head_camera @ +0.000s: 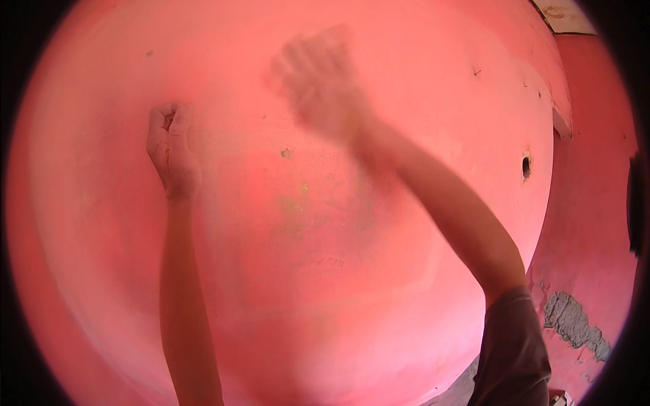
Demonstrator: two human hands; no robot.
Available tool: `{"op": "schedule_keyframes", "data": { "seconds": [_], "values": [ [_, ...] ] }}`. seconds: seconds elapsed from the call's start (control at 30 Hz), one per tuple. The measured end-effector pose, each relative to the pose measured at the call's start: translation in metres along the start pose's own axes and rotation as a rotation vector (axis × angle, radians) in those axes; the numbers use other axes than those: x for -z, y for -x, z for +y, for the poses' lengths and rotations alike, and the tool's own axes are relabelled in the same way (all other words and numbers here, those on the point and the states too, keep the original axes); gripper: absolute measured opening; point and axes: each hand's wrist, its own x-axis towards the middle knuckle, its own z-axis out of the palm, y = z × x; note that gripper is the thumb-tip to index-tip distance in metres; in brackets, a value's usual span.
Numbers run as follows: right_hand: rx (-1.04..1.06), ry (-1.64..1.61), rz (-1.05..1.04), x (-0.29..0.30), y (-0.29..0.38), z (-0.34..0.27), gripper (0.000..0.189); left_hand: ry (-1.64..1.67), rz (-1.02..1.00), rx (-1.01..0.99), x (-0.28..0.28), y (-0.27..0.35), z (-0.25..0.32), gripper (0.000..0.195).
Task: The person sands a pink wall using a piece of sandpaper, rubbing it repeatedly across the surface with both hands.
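A pink painted wall (325, 284) fills most of the view. My left hand (172, 147) is raised before it at the left, with the fingers curled in towards the thumb; whether something small sits between them cannot be told. Higher and right of it, my right hand (322, 83) is blurred by motion in front of the wall. Its fingers look bent, and no object in it can be made out. A small chipped spot (286, 152) in the wall lies between the two hands, a little lower.
At the right the wall has a dark hole (526, 166) and a small nail (476, 73). Past its edge, another pink wall shows a bare grey patch (574, 322). A dark object (634, 205) stands at the far right rim.
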Motion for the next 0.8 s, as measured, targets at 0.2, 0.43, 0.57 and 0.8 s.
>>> {"op": "schedule_keyframes", "data": {
  "seconds": [0.2,0.43,0.57,0.8],
  "values": [
    [0.064,-0.167,-0.079,0.002,-0.026,0.06,0.056,0.164,-0.056,0.083,0.001,-0.005,-0.003,0.018],
    [0.238,-0.265,-0.255,0.046,0.007,-0.052,0.062,0.109,0.007,0.131,0.025,-0.018,0.011,0.015],
    [0.134,-0.405,-0.405,0.061,0.056,-0.014,0.062,-0.052,-0.107,-0.005,0.028,-0.024,0.012,0.017],
    [-0.391,0.024,-0.253,0.103,0.095,0.039,0.053,-0.124,0.033,-0.079,-0.005,-0.003,-0.002,0.022]
  ]
}}
